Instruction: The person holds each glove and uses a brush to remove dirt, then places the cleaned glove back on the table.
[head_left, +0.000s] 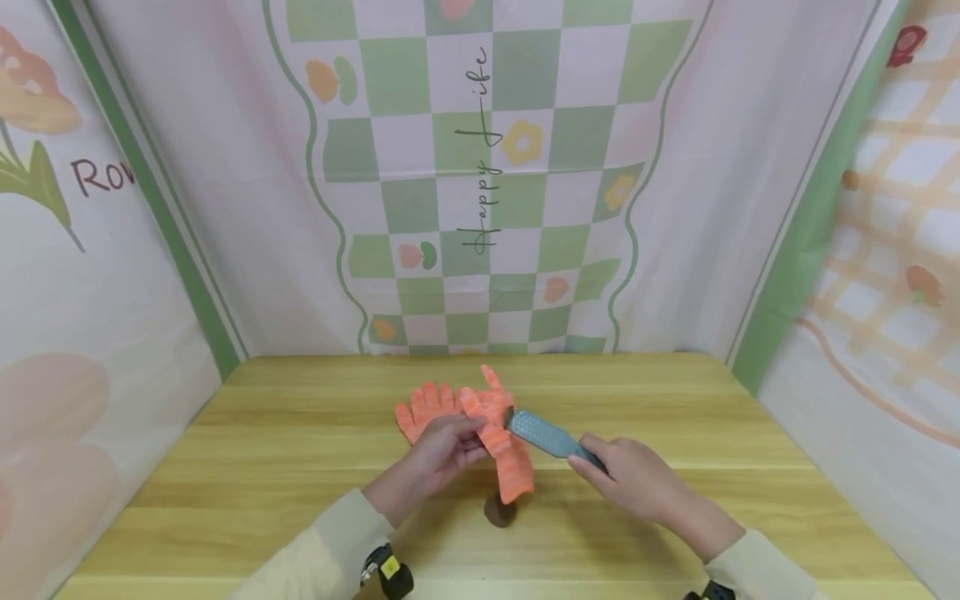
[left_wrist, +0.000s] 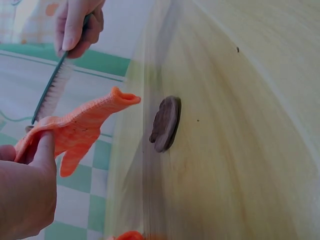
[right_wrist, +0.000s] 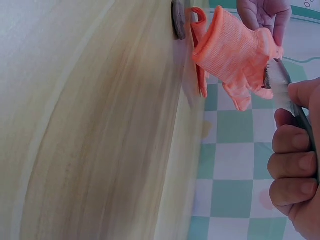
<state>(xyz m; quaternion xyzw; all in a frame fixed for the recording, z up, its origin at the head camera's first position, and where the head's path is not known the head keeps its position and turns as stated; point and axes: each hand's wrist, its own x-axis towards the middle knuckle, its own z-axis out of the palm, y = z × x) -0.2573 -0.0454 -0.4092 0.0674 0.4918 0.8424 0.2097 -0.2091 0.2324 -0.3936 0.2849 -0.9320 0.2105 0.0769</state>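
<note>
My left hand (head_left: 441, 452) pinches an orange knit glove (head_left: 513, 467) near its middle and holds it above the table, cuff hanging toward me. In my right hand (head_left: 636, 477) is the handle of a blue-green brush (head_left: 543, 433) with white bristles (right_wrist: 278, 82). The brush head is right at the glove, beside a dark brown patch (right_wrist: 266, 79) on the knit. A second orange glove (head_left: 426, 406) lies behind my left hand with its fingers spread. Below the raised cuff, a flattened brown lump (left_wrist: 166, 124) sits on the table.
The wooden table (head_left: 300, 433) carries a few tiny dark specks (left_wrist: 237, 49) near the lump. A green and white checked cloth (head_left: 465, 200) hangs behind the table, and printed cloths hang at both sides.
</note>
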